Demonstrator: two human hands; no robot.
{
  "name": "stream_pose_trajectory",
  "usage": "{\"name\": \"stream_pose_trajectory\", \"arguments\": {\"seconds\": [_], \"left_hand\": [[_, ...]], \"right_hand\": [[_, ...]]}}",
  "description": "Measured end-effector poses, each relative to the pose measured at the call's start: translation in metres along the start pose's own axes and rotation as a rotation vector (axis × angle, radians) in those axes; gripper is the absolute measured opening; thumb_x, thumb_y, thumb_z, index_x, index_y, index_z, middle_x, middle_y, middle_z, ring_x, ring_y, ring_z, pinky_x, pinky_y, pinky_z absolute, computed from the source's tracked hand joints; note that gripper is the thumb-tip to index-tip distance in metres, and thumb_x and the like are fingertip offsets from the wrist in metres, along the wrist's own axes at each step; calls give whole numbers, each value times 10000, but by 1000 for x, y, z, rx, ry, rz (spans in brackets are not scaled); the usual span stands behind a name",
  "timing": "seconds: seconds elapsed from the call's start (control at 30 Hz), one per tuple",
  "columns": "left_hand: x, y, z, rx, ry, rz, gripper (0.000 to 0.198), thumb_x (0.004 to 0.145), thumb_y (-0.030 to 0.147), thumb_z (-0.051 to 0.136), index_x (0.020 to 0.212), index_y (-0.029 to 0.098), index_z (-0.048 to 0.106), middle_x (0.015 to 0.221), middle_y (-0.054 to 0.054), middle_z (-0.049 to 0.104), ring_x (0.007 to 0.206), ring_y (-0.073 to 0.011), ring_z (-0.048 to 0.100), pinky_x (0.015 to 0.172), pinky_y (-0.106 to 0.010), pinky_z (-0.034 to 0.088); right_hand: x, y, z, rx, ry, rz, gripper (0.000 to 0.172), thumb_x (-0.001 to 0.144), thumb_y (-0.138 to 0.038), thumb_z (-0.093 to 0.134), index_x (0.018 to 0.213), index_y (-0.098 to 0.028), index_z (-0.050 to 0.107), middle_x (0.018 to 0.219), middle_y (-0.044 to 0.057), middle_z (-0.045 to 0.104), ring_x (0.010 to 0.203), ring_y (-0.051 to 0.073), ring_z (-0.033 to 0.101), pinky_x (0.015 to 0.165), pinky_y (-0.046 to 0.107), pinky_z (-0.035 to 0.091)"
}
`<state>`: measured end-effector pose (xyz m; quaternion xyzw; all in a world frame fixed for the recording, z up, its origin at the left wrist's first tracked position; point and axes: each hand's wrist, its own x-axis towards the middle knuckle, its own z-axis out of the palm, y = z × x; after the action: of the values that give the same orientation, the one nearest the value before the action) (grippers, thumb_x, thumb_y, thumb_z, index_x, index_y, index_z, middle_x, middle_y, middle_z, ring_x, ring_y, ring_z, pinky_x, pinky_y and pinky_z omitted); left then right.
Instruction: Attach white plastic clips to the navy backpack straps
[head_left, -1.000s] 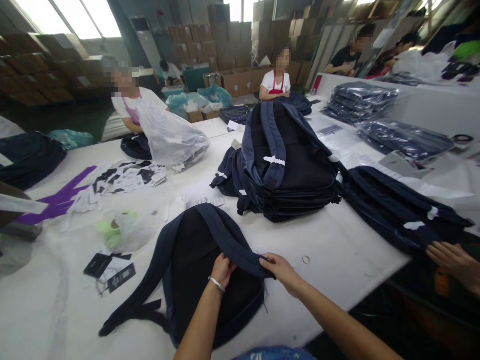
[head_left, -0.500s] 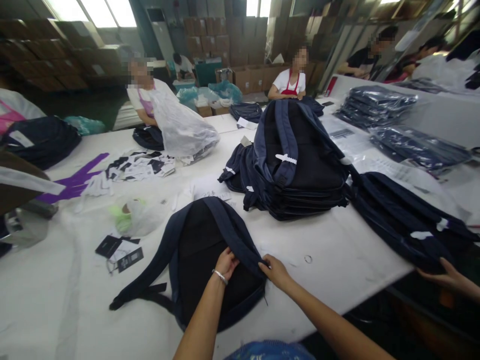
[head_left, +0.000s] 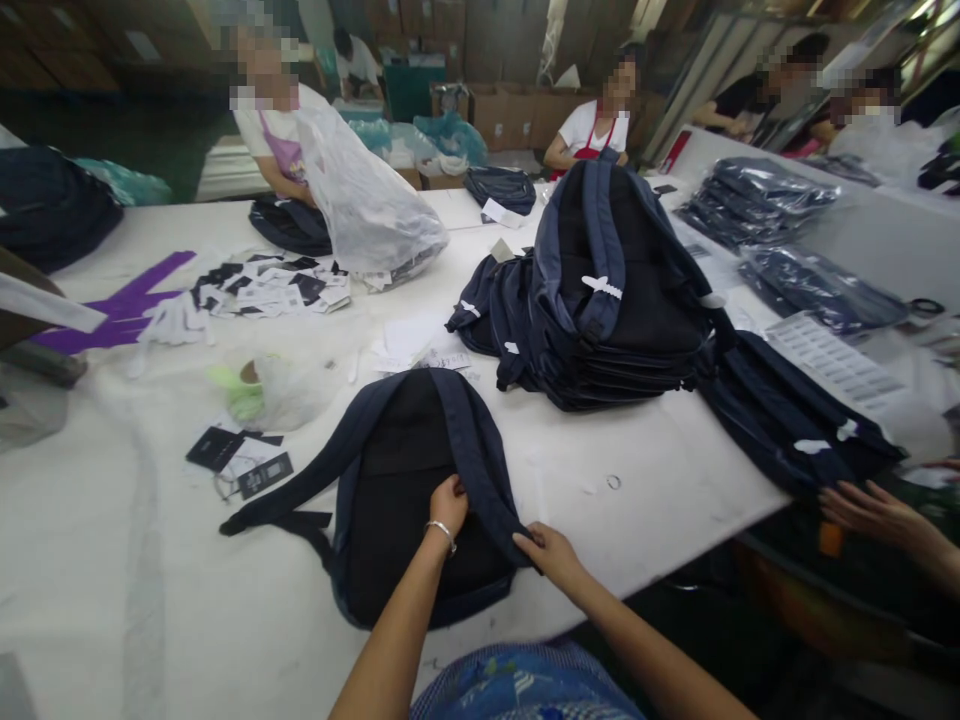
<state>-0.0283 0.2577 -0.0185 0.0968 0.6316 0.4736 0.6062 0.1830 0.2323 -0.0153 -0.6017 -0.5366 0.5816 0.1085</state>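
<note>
Backpack: long axis running top-away; right hand pinches strap, left hand seemingly too.

Hands on backpack strap, stacked backpacks beyond

1. backpack: navy, with a black back panel facing up; it lies flat on the worktop, rounded top towards the far edge, base just beside the near edge.
2. left strap: navy, splayed leftward off the bag, narrow dark webbing beside it.
3. right strap: runs down the panel's right side, lower end out past the bag.
</note>
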Motion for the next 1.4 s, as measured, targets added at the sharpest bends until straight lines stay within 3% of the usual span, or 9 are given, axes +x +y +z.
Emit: {"name": "stream_pose_trajectory", "arguments": {"seconds": [0.13,0.27,0.43,0.53,0.67,0.83,1.07,1.23,1.4], "left_hand": [[-8,2,-16,58,52,-14,223,577,-21,725,669,160,632,499,21,608,409,-89,553,410,-148,439],[-50,-7,-23,37,113,-86,158,688,207,751,740,142,616,557,-29,647,455,-122,604,410,-168,458],[-101,-33,16,-170,-78,-238,509,758,570,618,871,77,669,822,-196,715,684,-239,696,622,-356,580],[-95,-44,46,-404,33,-124,431,755,484,678,931,90,670,907,-171,717,755,-212,693,711,-325,568],[-69,-53,65,-435,276,39,278,762,333,714,951,138,655,919,-92,722,775,-160,679,739,-266,548],[-58,-62,65,-422,356,163,222,757,273,717,929,156,639,863,-47,719,761,-135,675,789,-258,538],[-58,-67,61,-440,378,179,273,739,234,742,953,158,590,795,-56,711,720,-153,688,763,-302,568],[-63,-71,64,-479,459,197,210,743,194,737,911,152,619,860,-56,722,766,-138,689,759,-252,568],[-66,-74,66,-510,522,190,252,706,184,769,924,135,653,884,-72,730,758,-146,693,756,-264,579]], "right_hand": [[0,-16,-12,60,-116,68,481,678,-645,595,701,-164,601,561,-12,554,538,132,479,516,250,345],[-7,-30,-18,116,-199,100,505,699,-655,582,743,-153,586,538,-33,501,483,89,380,467,227,258],[-10,-33,-23,140,-261,58,492,736,-653,549,767,-162,558,541,-44,461,464,82,344,440,224,241],[-5,-26,-23,127,-278,14,468,752,-625,542,775,-158,557,567,-33,493,482,89,384,445,221,275],[5,-11,-20,55,-274,-77,417,781,-569,520,761,-156,573,613,-14,558,551,114,486,514,228,370],[27,-4,-48,-147,-247,-215,323,811,-478,526,771,-179,642,680,3,629,671,163,586,637,260,452],[83,-1,-123,-527,54,-328,196,817,-228,551,997,-159,587,1060,135,581,1003,267,525,900,362,390],[99,7,-130,-668,-7,-369,81,833,-186,537,894,-184,589,1022,124,587,1016,267,515,884,337,390],[105,0,-138,-620,-52,-356,124,852,-171,463,818,-174,582,977,124,607,961,244,541,839,328,393]]}}
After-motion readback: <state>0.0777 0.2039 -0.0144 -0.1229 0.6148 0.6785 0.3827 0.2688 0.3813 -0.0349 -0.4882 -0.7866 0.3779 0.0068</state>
